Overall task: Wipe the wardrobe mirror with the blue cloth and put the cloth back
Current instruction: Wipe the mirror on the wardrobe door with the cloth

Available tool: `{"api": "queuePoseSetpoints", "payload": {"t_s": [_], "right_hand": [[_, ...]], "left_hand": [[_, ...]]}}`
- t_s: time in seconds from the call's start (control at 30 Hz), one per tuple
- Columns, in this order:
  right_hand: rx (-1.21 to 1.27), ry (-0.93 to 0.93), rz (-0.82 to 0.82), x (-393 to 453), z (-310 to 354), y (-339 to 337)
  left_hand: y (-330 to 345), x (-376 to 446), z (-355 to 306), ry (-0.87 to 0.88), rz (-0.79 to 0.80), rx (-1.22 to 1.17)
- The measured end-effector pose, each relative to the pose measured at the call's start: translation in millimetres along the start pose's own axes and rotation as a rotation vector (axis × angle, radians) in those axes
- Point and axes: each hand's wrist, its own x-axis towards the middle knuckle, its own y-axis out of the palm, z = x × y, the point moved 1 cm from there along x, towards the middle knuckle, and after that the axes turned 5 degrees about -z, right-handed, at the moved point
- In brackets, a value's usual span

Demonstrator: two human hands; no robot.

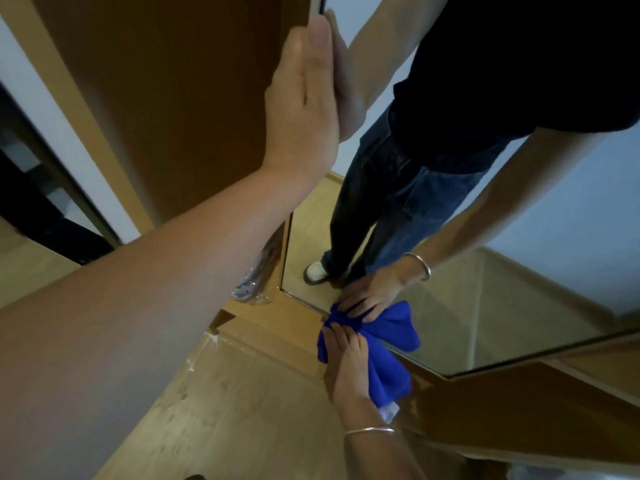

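Dim, soft indoor light (edges bent by wide-angle distortion).

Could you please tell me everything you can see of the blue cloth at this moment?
The blue cloth is a bright, plain blue, soft-looking fabric, bunched and creased rather than spread flat. The right hand, with a thin bangle on its wrist, presses it against the bottom edge of the mirror, near the lower left corner by the wooden frame. Loose folds hang below the hand over the frame. A small whitish tag shows at its lowest corner. Its reflection appears in the glass just above. The left hand does not touch it.
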Motion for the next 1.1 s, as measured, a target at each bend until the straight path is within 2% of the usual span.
{"api": "queuePoseSetpoints", "payload": {"t_s": [0.13,0.33,0.5,0.63,0.83,0.93,1.1], "right_hand": [[0.070,0.006,-0.011,12.6,18.3,0.6],[0.016,0.021,0.011,-14.6,-25.2,-17.9],[-0.025,0.216,0.097,-53.1,-85.4,-29.0],[0.093,0.361,0.175,-81.4,-124.4,-53.4],[0.201,0.605,0.080,-88.2,-122.9,-58.9],[0.282,0.536,0.019,-74.7,-97.5,-62.3],[0.278,0.352,0.118,-24.8,-30.3,-47.7]], "left_hand": [[-7.1,-2.4,-11.2,0.005,0.085,0.026],[-8.8,-5.2,-18.5,0.010,0.097,0.042],[-9.5,-6.9,-16.0,0.019,0.091,0.049],[-9.7,-8.1,-20.7,0.038,0.063,0.045],[-9.7,-12.1,-28.0,0.045,0.046,0.057],[-8.0,-12.0,-27.2,0.039,0.042,0.068],[-9.3,-11.1,-25.9,0.021,0.044,0.063]]}}
